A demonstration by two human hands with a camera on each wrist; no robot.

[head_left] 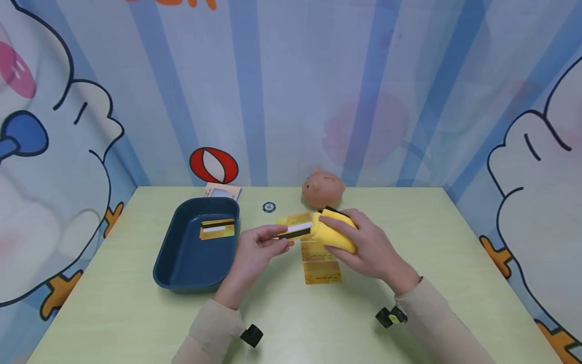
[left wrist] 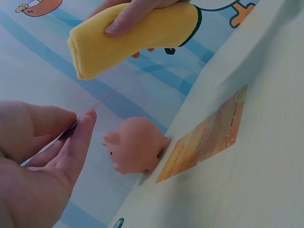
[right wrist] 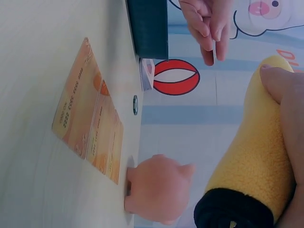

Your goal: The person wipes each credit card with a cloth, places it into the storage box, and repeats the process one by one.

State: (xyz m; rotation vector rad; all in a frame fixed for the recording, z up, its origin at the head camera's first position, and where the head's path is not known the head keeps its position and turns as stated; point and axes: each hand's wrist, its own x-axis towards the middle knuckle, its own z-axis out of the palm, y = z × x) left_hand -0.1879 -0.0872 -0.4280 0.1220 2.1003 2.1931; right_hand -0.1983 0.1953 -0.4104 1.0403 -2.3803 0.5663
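My left hand (head_left: 255, 250) pinches a bank card (head_left: 294, 233) by its left end, between thumb and fingers. A black stripe and a white strip show on the card's upturned face. In the left wrist view that card (left wrist: 105, 98) is almost edge-on. My right hand (head_left: 374, 247) grips a folded yellow cloth (head_left: 331, 235) with a dark edge, right beside the card's other end in the head view. In the left wrist view the cloth (left wrist: 130, 40) hangs above the card. Below the hands, three orange-gold cards (head_left: 322, 273) lie in a row on the table.
A dark blue tray (head_left: 195, 273) stands at the left with striped yellow cards (head_left: 217, 229) inside. Behind it lies a pale box (head_left: 223, 191). A round chip (head_left: 269, 207) and a pink piggy bank (head_left: 324, 189) sit near the back edge, before a patterned curtain (head_left: 291, 101).
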